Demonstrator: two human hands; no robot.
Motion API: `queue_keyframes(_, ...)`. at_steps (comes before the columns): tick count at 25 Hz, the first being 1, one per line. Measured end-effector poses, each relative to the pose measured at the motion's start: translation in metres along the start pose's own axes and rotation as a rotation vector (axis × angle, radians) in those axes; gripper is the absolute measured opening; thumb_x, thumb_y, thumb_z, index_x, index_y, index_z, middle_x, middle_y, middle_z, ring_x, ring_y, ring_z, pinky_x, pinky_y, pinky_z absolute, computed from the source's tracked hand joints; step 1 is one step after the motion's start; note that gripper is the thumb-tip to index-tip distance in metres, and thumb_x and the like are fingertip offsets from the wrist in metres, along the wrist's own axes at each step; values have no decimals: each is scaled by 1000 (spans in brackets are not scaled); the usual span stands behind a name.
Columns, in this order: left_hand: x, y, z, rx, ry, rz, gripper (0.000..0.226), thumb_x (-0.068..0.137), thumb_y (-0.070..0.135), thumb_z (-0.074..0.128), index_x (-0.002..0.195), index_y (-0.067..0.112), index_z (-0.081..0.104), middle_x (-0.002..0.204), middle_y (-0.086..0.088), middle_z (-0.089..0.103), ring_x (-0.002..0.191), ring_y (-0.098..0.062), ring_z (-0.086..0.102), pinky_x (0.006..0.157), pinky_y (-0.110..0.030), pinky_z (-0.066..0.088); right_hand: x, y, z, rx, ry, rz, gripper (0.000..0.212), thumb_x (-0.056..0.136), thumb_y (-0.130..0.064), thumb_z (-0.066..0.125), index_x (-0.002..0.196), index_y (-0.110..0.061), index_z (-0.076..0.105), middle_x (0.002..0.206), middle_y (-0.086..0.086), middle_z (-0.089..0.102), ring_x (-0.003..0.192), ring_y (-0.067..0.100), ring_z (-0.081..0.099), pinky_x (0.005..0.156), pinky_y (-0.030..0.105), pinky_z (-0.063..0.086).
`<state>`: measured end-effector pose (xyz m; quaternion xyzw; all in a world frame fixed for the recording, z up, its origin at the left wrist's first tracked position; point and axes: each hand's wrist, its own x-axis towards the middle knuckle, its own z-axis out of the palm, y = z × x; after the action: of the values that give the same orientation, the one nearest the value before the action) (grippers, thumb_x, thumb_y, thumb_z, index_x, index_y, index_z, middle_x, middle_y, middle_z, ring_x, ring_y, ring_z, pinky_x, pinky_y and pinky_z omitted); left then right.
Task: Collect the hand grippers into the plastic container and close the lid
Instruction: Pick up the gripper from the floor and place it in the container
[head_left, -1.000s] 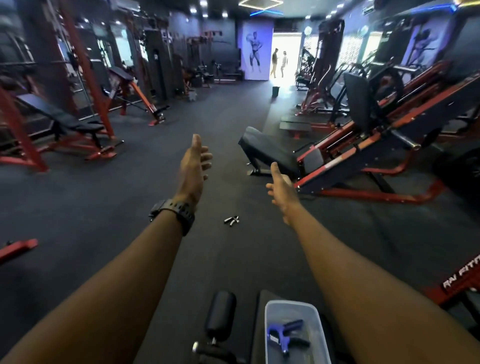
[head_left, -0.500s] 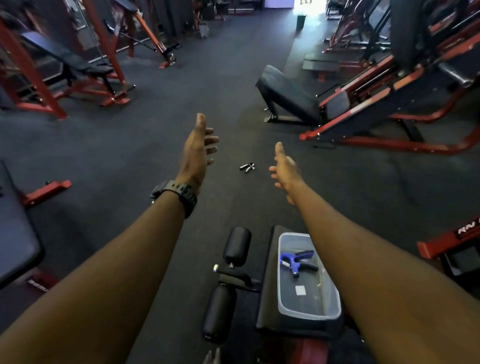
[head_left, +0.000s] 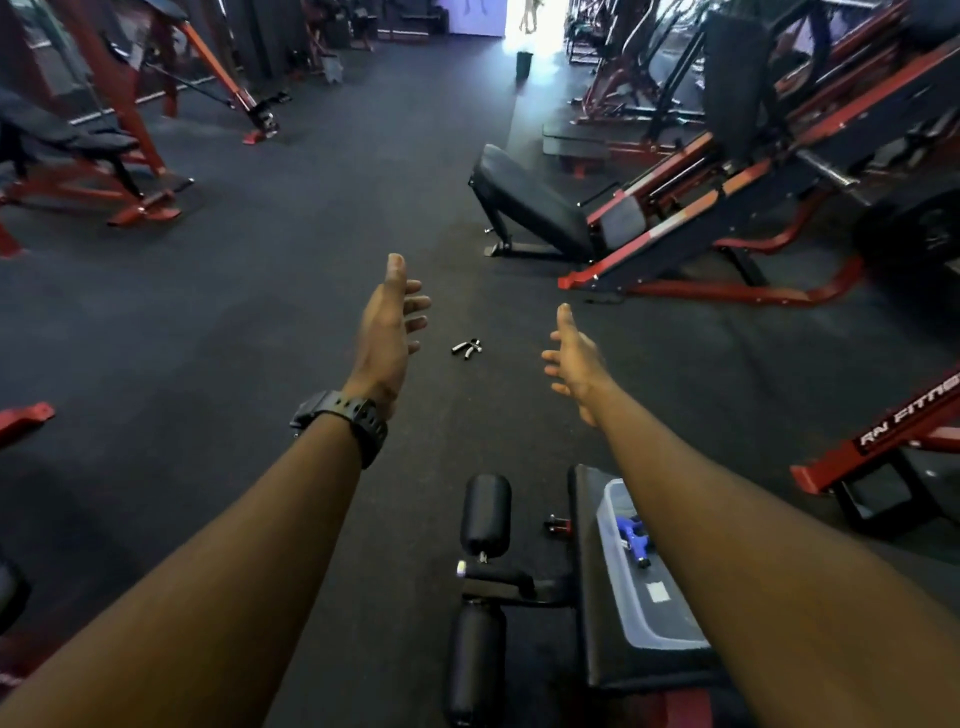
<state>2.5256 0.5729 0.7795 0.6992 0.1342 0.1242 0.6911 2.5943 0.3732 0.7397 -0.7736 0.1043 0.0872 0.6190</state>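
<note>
The dark rubber floor (head_left: 218, 322) of a gym fills most of the view, with red and black machines along both sides; the large leg press (head_left: 727, 208) stands on the right. Close to the person, at the bottom, is a padded bench (head_left: 592, 597), and on its pad sits the clear plastic container (head_left: 623, 608), open, with no lid seen on it. Inside it lies one blue hand gripper (head_left: 635, 540), partly hidden behind the right forearm. Both arms reach forward over the floor. The left hand (head_left: 387, 332), with a black watch (head_left: 345, 418) on the wrist, has its fingers straight and a little apart and it holds nothing. The right hand (head_left: 574, 358) is the same, fingers spread and relaxed, palm turned inward, also with nothing in it. Between the two hands, but farther away on the floor, lies a small silver and black hand gripper (head_left: 466, 348), well apart from the bench and from both hands. The step now seems to be fetching this one. To do it well, the person should walk closer and bend down, then take it by both handles with one hand, so the spring does not slip, and keep the other hand free for the lid, which is not in view.
</note>
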Motion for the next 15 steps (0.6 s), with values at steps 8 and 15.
queue_keyframes(8, 91, -18, -68, 12, -55, -53, 70, 92, 76, 27, 128, 24, 58, 131, -1, 63, 120, -22, 60, 108, -53, 45, 35, -29, 83, 7, 31, 49, 59, 96, -67, 30, 121, -20, 56, 130, 15, 61, 122, 35, 58, 102, 50, 47)
queue_keyframes(15, 214, -48, -40, 48, -125, -78, 65, 95, 72, 28, 127, 24, 58, 132, -1, 62, 121, -22, 59, 110, -54, 44, 158, -31, 129, 41, 25, 77, 61, 96, -67, 30, 110, -15, 58, 119, 17, 67, 103, 34, 66, 78, 37, 47)
